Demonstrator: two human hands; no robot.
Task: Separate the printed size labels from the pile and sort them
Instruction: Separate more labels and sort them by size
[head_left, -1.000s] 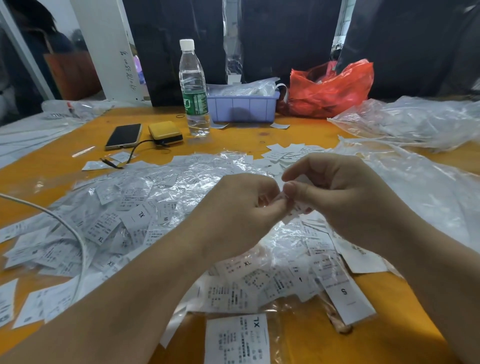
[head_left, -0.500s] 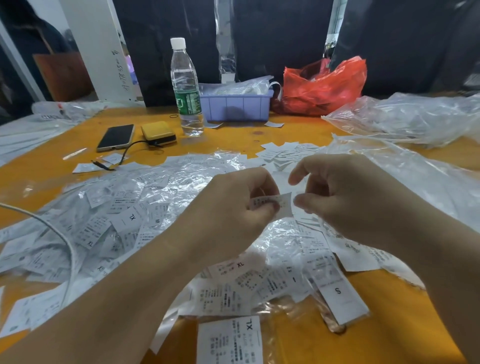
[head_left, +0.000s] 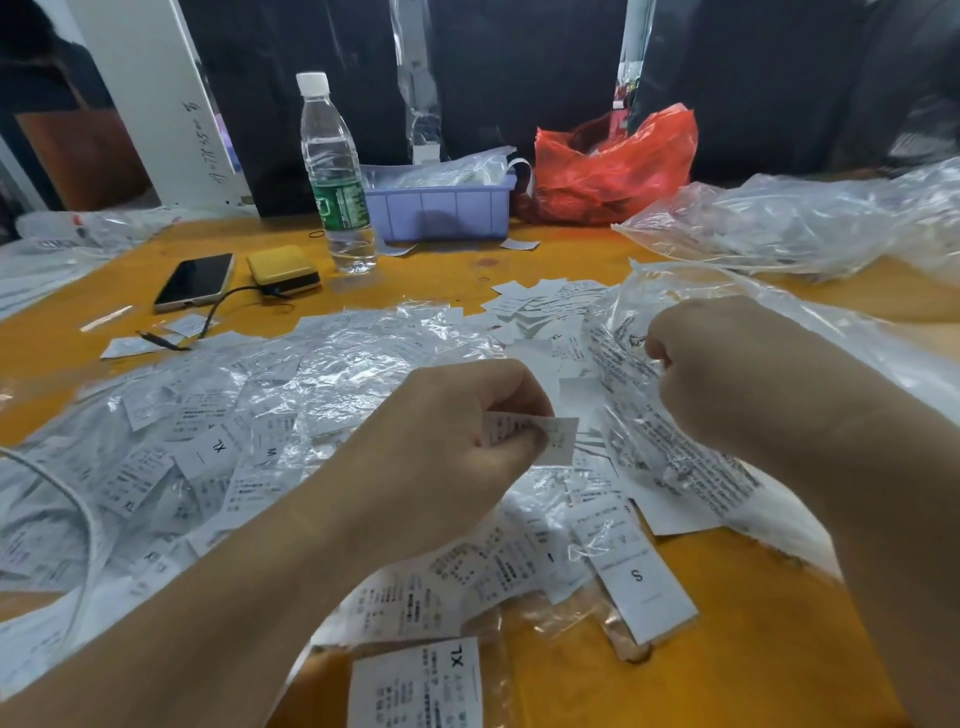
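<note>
Even, fairly bright overhead light falls on the orange table (head_left: 727, 649) — shadows are soft and short. Specular glare breaks up the crinkled clear plastic (head_left: 332, 364) and washes out print beneath it. The dark backdrop (head_left: 519, 78) is underexposed. Wide-angle distortion bows the edges; forearms at the lower corners appear enlarged and slightly soft.
</note>
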